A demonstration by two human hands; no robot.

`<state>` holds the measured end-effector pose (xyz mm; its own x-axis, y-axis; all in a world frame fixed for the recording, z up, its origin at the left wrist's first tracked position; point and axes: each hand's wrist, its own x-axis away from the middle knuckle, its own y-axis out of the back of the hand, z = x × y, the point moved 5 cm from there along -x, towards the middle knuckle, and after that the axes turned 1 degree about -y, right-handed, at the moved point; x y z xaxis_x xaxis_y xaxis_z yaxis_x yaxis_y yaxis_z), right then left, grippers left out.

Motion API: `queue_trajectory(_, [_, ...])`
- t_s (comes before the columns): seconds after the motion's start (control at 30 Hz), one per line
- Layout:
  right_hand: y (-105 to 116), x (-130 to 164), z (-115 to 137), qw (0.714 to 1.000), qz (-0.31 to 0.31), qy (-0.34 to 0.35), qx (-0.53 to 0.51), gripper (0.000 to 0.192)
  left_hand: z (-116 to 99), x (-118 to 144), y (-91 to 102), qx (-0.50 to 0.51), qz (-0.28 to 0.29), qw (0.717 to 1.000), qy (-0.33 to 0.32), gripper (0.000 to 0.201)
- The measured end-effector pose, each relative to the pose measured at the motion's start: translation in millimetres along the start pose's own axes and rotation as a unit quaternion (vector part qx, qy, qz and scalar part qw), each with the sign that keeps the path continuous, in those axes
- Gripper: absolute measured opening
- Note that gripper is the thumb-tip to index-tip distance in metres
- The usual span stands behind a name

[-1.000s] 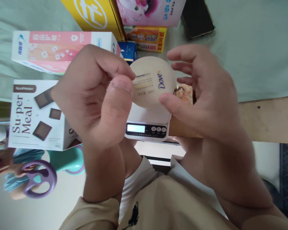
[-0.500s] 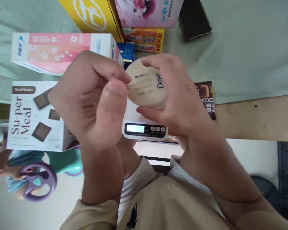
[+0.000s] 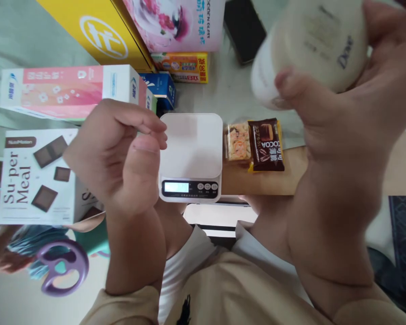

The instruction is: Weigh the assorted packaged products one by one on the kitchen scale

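Observation:
My right hand (image 3: 345, 99) grips a cream-coloured Dove jar (image 3: 311, 49), held up in the air at the upper right. The jar is tilted, its lettered lid facing me, and slightly blurred. My left hand (image 3: 122, 158) hovers left of a white kitchen scale (image 3: 191, 146), thumb and curled fingers drawn together; nothing shows between them. The scale has a lit display and a bare platform. Right of it lie a clear-wrapped snack (image 3: 237, 142) and a brown cocoa snack packet (image 3: 266, 144).
Boxes stand to the left and behind: Su-per Meal (image 3: 37, 176), a pink-and-white box (image 3: 64, 90), a yellow box (image 3: 91, 27), a pink floral box (image 3: 179, 22), an orange box (image 3: 182, 65) and a blue box (image 3: 164, 88). A dark phone (image 3: 245, 29) lies behind. Another person sits by a purple toy wheel (image 3: 79, 266).
My right hand has carried the Dove jar up and right, away from my left hand and off from over the scale. My left hand no longer touches the jar.

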<state>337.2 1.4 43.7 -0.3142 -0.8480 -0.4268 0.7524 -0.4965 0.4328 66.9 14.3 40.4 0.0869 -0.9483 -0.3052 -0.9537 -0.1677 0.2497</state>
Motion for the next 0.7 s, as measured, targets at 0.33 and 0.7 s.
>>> queue_trajectory(0.33, [27,-1,-96,0.992,-0.050,-0.047,0.109,0.085,4,1,-20.3,-0.017,0.057,0.998,-0.008,0.051])
queue_trajectory(0.7, [20,-3,-111,0.996,-0.045,-0.029,0.068,0.082,9,-1,-14.6,-0.048,0.060,0.997,-0.002,0.056])
